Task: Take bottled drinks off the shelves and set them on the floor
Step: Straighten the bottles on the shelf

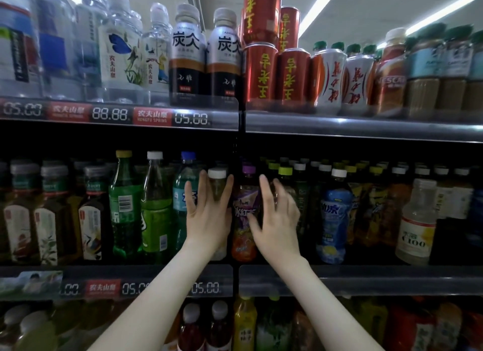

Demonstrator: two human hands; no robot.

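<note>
Bracketing a white-capped bottle (217, 184) of seemingly amber drink, the left hand (209, 217) is splayed; the right hand (278, 220) is splayed beside a purple bottle (244, 209).

The left forearm (156, 293) and right forearm (321, 298) are bare. They rise from below and converge toward the purple-capped bottle (244, 207). The left hand (209, 214) is just left of that bottle, back to the camera. Its fingers (202, 180) are straight and spread, and its thumb is splayed toward the bottle's neck. The right hand (277, 220) is just right of the bottle. Its fingers (264, 186) are extended upward, slightly curled, and its thumb lies across the bottle's label. Whether the thumb touches the bottle cannot be determined. The hands are apart.
</note>
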